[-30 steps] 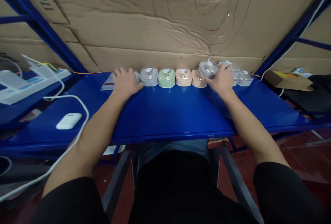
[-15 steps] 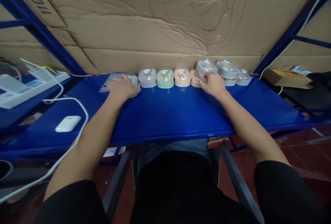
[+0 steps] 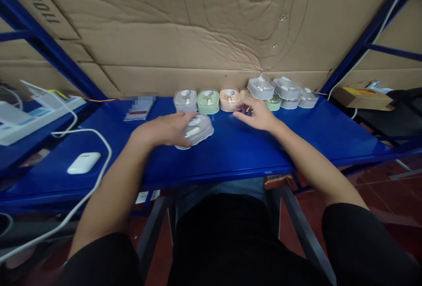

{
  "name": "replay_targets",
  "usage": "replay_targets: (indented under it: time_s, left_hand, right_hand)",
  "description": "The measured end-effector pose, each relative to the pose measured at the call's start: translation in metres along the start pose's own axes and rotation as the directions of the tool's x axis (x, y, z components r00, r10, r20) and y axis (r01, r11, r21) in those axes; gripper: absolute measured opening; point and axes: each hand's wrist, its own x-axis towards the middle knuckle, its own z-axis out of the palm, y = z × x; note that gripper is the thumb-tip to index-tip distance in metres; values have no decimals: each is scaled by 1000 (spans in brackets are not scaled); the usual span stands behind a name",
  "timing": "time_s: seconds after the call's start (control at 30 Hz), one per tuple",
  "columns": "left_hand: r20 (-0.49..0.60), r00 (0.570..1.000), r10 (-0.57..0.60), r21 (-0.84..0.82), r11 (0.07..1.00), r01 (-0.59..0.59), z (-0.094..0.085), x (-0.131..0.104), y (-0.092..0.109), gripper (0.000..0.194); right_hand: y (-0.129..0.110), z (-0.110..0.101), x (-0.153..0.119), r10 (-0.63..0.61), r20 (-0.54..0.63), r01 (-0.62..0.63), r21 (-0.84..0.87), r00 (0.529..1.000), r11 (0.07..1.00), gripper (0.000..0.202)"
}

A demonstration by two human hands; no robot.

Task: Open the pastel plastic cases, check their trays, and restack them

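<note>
My left hand [image 3: 166, 129] is closed around the left side of a grey clear-lidded box [image 3: 203, 129], tilted a little over the front of the blue table. My right hand [image 3: 259, 113] hangs with its fingers apart and loosely bent, holding nothing. It is in front of a peach box [image 3: 244, 94], which it partly hides. Left of that, a grey box [image 3: 185, 100], a green box [image 3: 209, 101] and another peach box [image 3: 229, 100] stand in a row. Each has a rounded clear lid with a round label.
More boxes are stacked at right, with a grey box [image 3: 261, 87] on top. A phone [image 3: 140, 109] lies at left. Nearer are a white earbud case [image 3: 84, 163] and a white cable [image 3: 107, 145]. A cardboard wall [image 3: 165, 53] backs the blue table [image 3: 224, 158].
My left hand has brought the grey box right and toward me, uncovering the phone. My right hand has moved left and down off the stacked grey box, its fingers apart.
</note>
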Motion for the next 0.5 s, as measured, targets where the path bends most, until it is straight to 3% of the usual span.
replay_targets:
  time_s: [0.03, 0.1, 0.13, 0.23, 0.3, 0.5]
  left_hand:
    - [-2, 995, 98, -47, 994, -98, 4, 4, 8, 107]
    - [-53, 942, 331, -193, 923, -334, 15, 14, 22, 113]
    - [-110, 920, 376, -257, 883, -391, 22, 20, 27, 118]
    - [-245, 902, 356, -387, 817, -428, 43, 35, 36, 126]
    - [-251, 910, 329, -452, 792, -411, 56, 42, 38, 130]
    - [-292, 901, 321, -544, 719, -433, 72, 53, 38, 131]
  right_hand:
    - [-3, 3, -1, -64, 41, 62, 43, 997, 997, 64]
    - [-7, 10, -2, -167, 122, 156, 91, 978, 984, 95]
    - [-9, 13, -4, -200, 158, 185, 104, 967, 977, 108]
    - [-13, 18, -7, -240, 232, 215, 130, 943, 968, 124]
    - [-13, 18, -9, -237, 254, 212, 121, 938, 970, 126]
    - [-19, 14, -11, -252, 262, 226, 127, 932, 966, 112]
